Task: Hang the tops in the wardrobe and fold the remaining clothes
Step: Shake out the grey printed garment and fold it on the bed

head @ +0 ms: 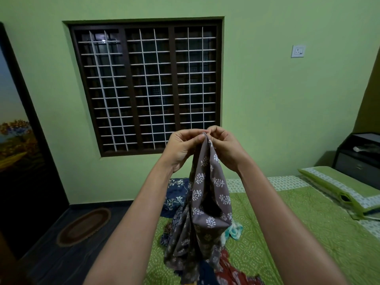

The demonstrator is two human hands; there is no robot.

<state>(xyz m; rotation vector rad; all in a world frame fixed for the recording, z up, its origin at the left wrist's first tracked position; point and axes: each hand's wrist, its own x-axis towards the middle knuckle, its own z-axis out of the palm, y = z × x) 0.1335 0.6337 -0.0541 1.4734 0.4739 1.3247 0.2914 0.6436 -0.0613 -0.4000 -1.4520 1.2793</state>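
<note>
Both arms raised in front of the window (146,85). Left hand (183,150) and right hand (223,146) meet at the top of a grey garment (207,194) with a white leaf print, each pinching its upper edge between thumb and fingertips, the two hands just beside one another. The garment hangs straight down from that pinch, bunched narrow at the top and widening below; a dark opening shows partway down its front. Its lower end rests on a pile of clothes (224,270) on the bed (287,233). In the pile: a navy floral piece (174,192) behind the garment near the far edge of the bed, a red printed piece (230,268) at the near end, and a small teal and white piece (235,231) just to the right of the garment. Type of garment cannot be told from this fold. Bed covered in a green patterned spread; green pillow (345,186) at the right end. Dark bedside unit (362,153) beyond the pillow. Oval mat (84,226) on the dark floor at left. Dark door (18,140) with a landscape picture along the left edge. Socket (298,51) on the green wall right of the window
</note>
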